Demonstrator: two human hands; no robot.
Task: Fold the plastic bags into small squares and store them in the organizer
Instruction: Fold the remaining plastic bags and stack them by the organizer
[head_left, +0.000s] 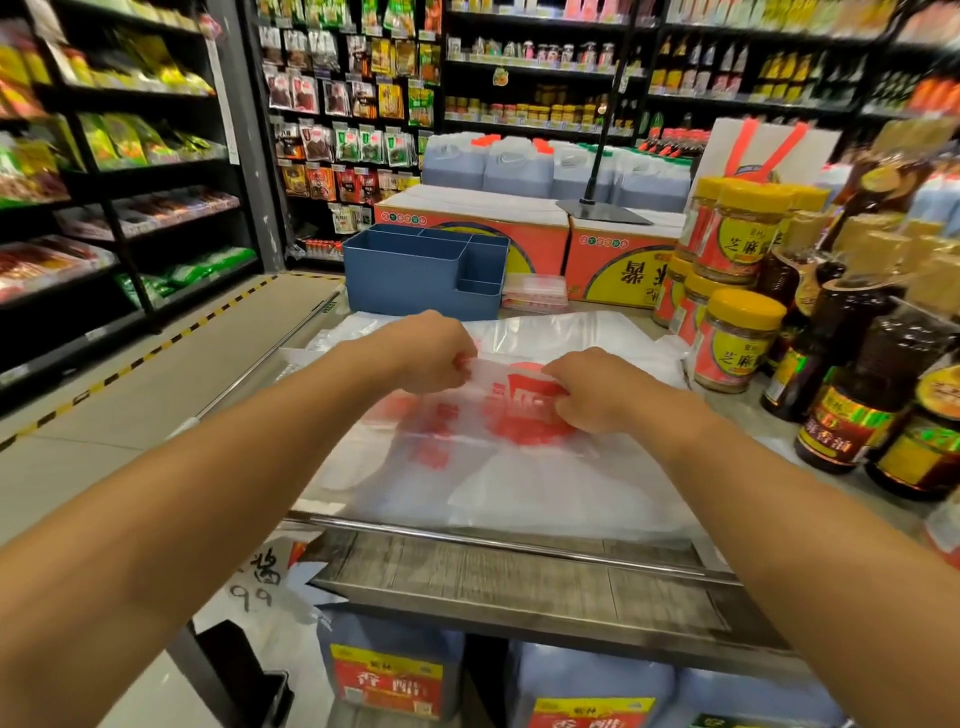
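A clear plastic bag (519, 467) with red print lies spread across the counter top in front of me. My left hand (426, 353) pinches its folded far edge on the left side. My right hand (592, 389) pinches the same edge to the right, over the red round print. Both hands have curled fingers on the plastic. Behind the bag stands the blue organizer (415, 270) with several compartments; nothing shows inside them from here. More clear plastic (571, 327) lies flat between the bag and the organizer.
Jars with yellow lids (737, 338) and dark sauce bottles (857, 395) crowd the right side of the counter. Red cartons (618, 260) stand behind the organizer. A metal rail (509, 540) runs along the counter's near edge. Store shelves and an aisle lie to the left.
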